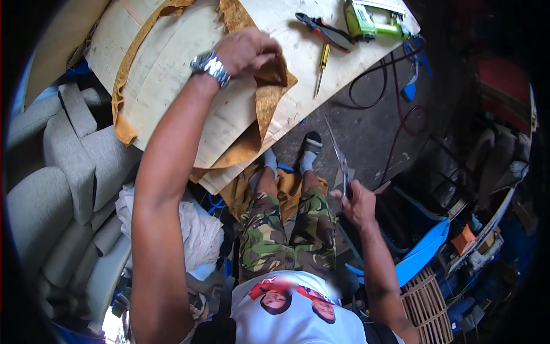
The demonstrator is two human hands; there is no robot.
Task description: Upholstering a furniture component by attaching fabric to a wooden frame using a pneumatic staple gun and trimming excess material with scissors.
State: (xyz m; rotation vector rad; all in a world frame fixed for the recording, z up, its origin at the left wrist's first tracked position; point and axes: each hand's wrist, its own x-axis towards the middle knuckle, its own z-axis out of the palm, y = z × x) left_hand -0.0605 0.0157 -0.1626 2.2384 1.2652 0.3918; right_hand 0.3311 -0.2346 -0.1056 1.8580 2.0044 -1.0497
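My left hand (246, 50), with a metal watch at the wrist, is closed on a golden-brown fabric strip (268, 112) above the pale wooden panel (189, 86). The strip loops around the panel's surface, and its loose edge hangs folded below my fingers. Off the table's right side, my right hand (360, 204) grips a pair of scissors (338, 150) by the handles. The blades point up and away, apart from the fabric, and look nearly together.
Diagonal-cutting pliers (325, 31), a yellow-handled screwdriver (322, 69) and a green staple gun (366, 23) lie on the table's right part. A dark hose (395, 123) runs over the floor. Grey cushions (69, 155) are piled at left; a blue curved piece (427, 246) is at right.
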